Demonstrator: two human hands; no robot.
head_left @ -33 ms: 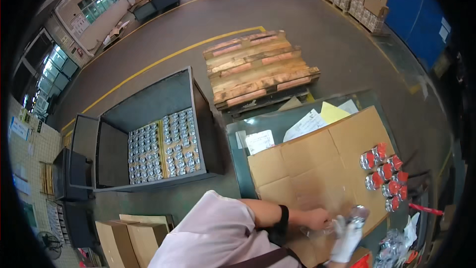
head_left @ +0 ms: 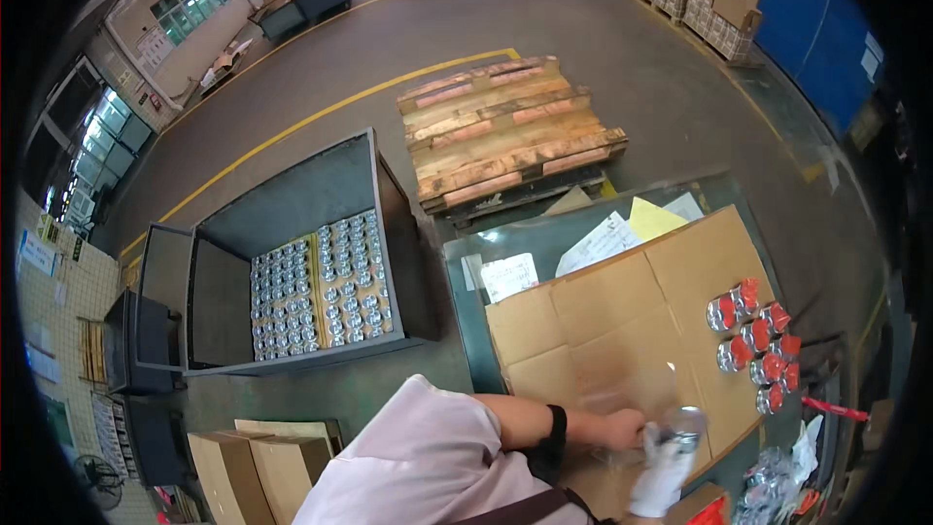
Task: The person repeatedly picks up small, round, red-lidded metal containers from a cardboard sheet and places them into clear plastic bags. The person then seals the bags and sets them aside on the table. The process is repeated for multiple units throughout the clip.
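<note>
In the frame's lower right, a chrome cylindrical part is gripped by the gloved right hand, fingers wrapped round it; blurred clear film is apparently being handled alongside. Whether anything is pinched by the left hand's curled fingers cannot be told; steady holding seems called for

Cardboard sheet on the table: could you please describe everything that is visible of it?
The cardboard sheet is matte brown, lies flat on the green table and has straight creases. Papers show along its far edge; red-and-silver pieces rest on its right side. The left hand and the gloved right hand hide some of its near part; whether they touch it, I cannot tell.
</note>
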